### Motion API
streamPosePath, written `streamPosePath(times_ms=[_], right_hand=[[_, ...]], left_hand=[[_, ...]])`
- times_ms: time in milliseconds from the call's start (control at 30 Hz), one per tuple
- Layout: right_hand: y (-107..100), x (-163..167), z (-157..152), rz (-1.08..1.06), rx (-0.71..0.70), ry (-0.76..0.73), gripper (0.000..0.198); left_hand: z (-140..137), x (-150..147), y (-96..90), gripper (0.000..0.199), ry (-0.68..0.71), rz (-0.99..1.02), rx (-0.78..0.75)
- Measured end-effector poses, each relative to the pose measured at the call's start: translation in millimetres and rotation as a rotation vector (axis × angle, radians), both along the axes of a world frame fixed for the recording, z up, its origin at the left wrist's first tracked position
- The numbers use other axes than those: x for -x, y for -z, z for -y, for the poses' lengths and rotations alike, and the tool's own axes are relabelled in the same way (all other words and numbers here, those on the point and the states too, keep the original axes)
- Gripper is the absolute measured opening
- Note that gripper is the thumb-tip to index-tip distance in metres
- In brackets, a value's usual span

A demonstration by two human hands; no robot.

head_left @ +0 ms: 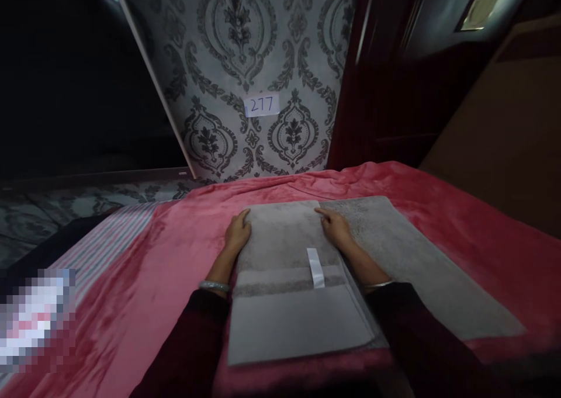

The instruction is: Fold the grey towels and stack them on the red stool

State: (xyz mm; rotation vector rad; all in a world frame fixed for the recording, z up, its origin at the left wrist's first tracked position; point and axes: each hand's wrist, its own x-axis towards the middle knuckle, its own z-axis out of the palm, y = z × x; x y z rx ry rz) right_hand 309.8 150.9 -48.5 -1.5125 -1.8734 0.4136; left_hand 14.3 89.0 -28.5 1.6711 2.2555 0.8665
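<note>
A grey towel [280, 240] lies on a pink blanket, its left part folded into layers. A darker strip crosses the folded part, and a white label [315, 267] lies on top. My left hand [238, 232] holds the folded part's left edge near the far corner, fingers closed around it. On the opposite side, my right hand [336, 227] grips the right edge of the fold, its index finger along the far corner and the other fingers curled. To the right, a single layer of the towel spreads flat beneath my right arm.
The pink blanket [184, 269] covers the surface, with a striped cloth [114, 234] at its left. Behind stand a patterned wall with a paper marked 277 [262, 104], a dark screen [79, 76] and a dark red door [385, 82]. A brown panel [512, 117] rises at right.
</note>
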Motion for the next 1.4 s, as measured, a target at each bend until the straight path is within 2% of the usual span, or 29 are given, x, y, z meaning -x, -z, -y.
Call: streamPosePath(times_ms=[133,233,300,367,467,600,667,867,1133,1267,1400], right_hand=[[-5,1,0,0.091,0.077,0.002,0.048],[-10,-3,-1,0.114,0.086,0.003,0.048],[-16,-1,-2,0.157,0.040,-0.001,0.047],[-23,6,-1,0.233,-0.057,-0.046,0.047],[-29,23,3,0.358,-0.125,-0.171,0.058],[-23,36,8,0.465,0.028,-0.286,0.067],[-15,33,4,0.472,0.073,-0.291,0.068],[1,19,-12,0.465,0.074,-0.347,0.075],[2,3,-23,0.479,0.059,-0.445,0.073],[-8,-16,2,0.488,0.147,-0.426,0.071],[-14,-29,60,0.460,0.102,-0.333,0.070]], left_hand=[[1,-1,-3.7,0.053,-0.046,-0.069,0.057],[5,0,-10.9,0.050,-0.061,-0.122,-0.050],[6,-2,-16.3,0.050,0.033,-0.189,-0.144],[6,-9,-19.8,0.053,0.183,-0.267,-0.177],[5,-23,-17.9,0.057,0.338,-0.350,-0.063],[5,-36,-8.3,0.060,0.375,-0.398,0.155],[3,-36,-4.1,0.062,0.379,-0.414,0.176],[-3,-32,1.5,0.071,0.410,-0.412,0.230],[-2,-35,-12.1,0.069,0.416,-0.441,0.264],[17,-31,-20.1,0.067,0.440,-0.418,0.263],[69,-40,-19.4,0.071,0.539,-0.519,0.218]])
